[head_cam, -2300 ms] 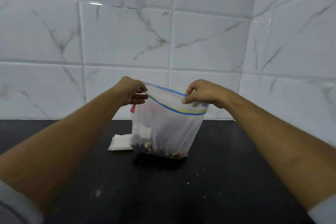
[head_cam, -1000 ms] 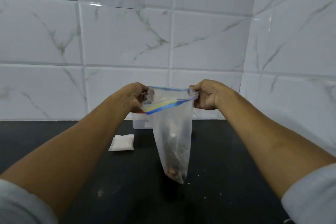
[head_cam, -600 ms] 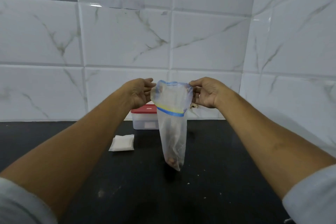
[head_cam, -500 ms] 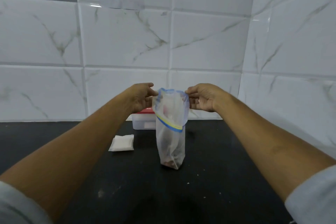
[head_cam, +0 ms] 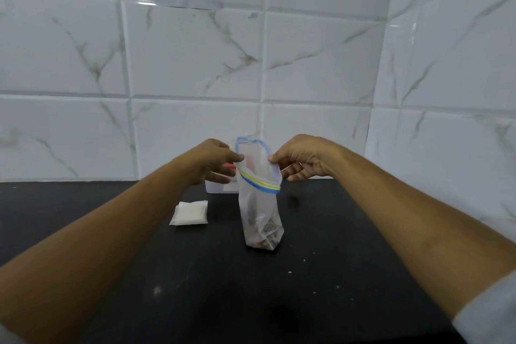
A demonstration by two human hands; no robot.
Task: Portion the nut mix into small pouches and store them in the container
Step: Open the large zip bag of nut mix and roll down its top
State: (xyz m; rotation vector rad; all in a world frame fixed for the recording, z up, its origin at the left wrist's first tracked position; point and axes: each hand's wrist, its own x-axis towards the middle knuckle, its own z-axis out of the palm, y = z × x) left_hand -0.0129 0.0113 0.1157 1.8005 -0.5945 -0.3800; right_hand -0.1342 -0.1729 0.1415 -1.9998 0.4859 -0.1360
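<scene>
Both my left hand (head_cam: 215, 160) and right hand (head_cam: 304, 158) are pinching open the clear zip-top nut-mix bag (head_cam: 259, 204) standing before the red-lidded white plastic container (head_cam: 219, 188); I'm judging that filling the flat white pouches (head_cam: 190, 213) is coming next.

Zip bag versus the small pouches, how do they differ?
The zip bag stands upright, its rim held by the left hand and right hand; the small pouches lie flat, untouched. The zip bag holds nut mix; the small pouches look empty. Both rest on the countertop.
</scene>
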